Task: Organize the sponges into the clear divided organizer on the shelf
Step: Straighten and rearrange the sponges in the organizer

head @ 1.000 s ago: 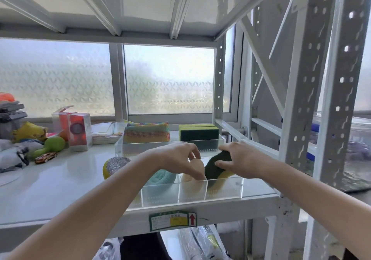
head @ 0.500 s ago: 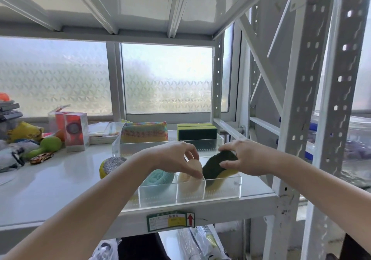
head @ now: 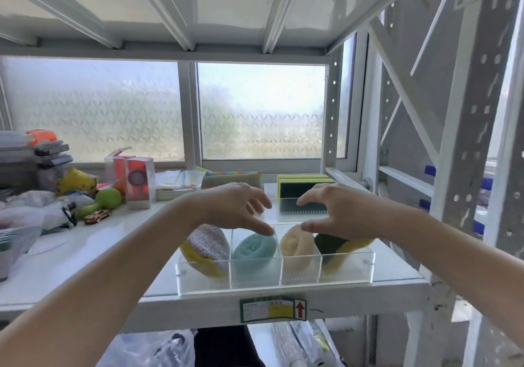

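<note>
The clear divided organizer (head: 346, 274) stands at the front of the white shelf. Its front compartments hold, left to right, a silver-and-yellow scrubber (head: 208, 246), a teal sponge (head: 253, 249), a cream sponge (head: 296, 249) and a dark green-and-yellow sponge (head: 333, 246). Behind them stand a rainbow mesh sponge (head: 231, 178) and a stack of green-and-yellow sponges (head: 303, 186). My left hand (head: 235, 207) and my right hand (head: 337, 210) hover just above the front row, fingers spread, holding nothing.
Clutter fills the shelf's left side: red boxes (head: 139, 180), a green toy (head: 106, 200), a toy car (head: 97, 215), bags and stacked cases (head: 37, 151). Grey perforated uprights (head: 473, 128) rise on the right. A frosted window (head: 261, 111) lies behind.
My left hand let go of the cream sponge and my right hand let go of the dark green sponge. Both hands lifted slightly and opened. The camera moved closer.
</note>
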`<action>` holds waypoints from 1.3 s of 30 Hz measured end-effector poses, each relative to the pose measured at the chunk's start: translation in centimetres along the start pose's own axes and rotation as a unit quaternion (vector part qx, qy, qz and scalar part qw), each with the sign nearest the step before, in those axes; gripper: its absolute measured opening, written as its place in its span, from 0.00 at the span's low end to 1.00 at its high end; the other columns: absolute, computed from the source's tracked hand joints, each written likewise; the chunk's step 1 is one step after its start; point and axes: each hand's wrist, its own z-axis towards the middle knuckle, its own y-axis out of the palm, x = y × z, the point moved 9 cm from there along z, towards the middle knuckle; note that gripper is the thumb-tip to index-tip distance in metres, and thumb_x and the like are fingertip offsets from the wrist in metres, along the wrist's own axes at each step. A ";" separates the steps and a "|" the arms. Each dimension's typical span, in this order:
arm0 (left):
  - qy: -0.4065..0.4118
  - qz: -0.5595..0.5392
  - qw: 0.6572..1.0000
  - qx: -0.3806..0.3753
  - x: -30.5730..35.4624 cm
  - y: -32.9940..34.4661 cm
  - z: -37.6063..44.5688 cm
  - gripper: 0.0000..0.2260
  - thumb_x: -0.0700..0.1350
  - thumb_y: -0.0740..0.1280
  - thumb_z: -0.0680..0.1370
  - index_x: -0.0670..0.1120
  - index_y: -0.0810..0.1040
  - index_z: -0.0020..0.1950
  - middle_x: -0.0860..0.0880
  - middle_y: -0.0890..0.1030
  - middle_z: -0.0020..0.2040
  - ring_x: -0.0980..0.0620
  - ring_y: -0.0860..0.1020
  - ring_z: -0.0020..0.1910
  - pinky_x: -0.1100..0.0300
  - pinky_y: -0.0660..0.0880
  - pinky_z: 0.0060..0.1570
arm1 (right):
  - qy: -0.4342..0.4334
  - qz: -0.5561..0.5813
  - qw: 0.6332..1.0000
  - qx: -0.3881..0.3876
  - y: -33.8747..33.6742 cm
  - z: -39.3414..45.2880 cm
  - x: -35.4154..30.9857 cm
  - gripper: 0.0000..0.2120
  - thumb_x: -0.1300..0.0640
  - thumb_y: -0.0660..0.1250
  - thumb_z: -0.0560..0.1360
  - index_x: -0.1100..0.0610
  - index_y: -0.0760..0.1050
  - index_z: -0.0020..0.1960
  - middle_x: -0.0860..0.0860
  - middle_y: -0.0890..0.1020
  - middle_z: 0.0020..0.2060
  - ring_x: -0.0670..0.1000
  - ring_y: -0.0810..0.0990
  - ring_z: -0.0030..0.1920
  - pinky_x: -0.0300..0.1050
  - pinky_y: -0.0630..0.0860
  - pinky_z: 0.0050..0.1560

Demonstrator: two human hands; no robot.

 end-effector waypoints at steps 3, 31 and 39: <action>-0.020 0.009 1.000 -0.015 -1.4 0.3 -0.9 0.26 0.56 0.73 0.68 0.52 0.73 0.63 0.52 0.79 0.58 0.56 0.77 0.55 0.61 0.74 0.57 | -0.039 0.011 0.999 -0.032 1.6 1.3 -3.3 0.27 0.43 0.66 0.74 0.48 0.67 0.70 0.46 0.68 0.71 0.48 0.67 0.70 0.45 0.64 0.68; -0.080 -0.061 0.992 0.081 -8.3 -1.9 -6.8 0.28 0.60 0.73 0.65 0.55 0.72 0.62 0.56 0.76 0.56 0.58 0.78 0.48 0.65 0.75 0.46 | -0.058 0.087 0.983 -0.151 5.6 5.6 -6.2 0.25 0.48 0.75 0.68 0.51 0.75 0.63 0.38 0.73 0.44 0.45 0.73 0.51 0.37 0.71 0.50; -0.063 -0.002 0.993 0.104 -5.9 -2.4 -5.6 0.24 0.55 0.73 0.68 0.51 0.75 0.61 0.51 0.75 0.56 0.53 0.75 0.49 0.61 0.73 0.48 | -0.061 0.070 0.984 -0.152 5.8 5.7 -6.2 0.24 0.46 0.75 0.67 0.49 0.78 0.61 0.48 0.74 0.58 0.51 0.74 0.59 0.44 0.75 0.55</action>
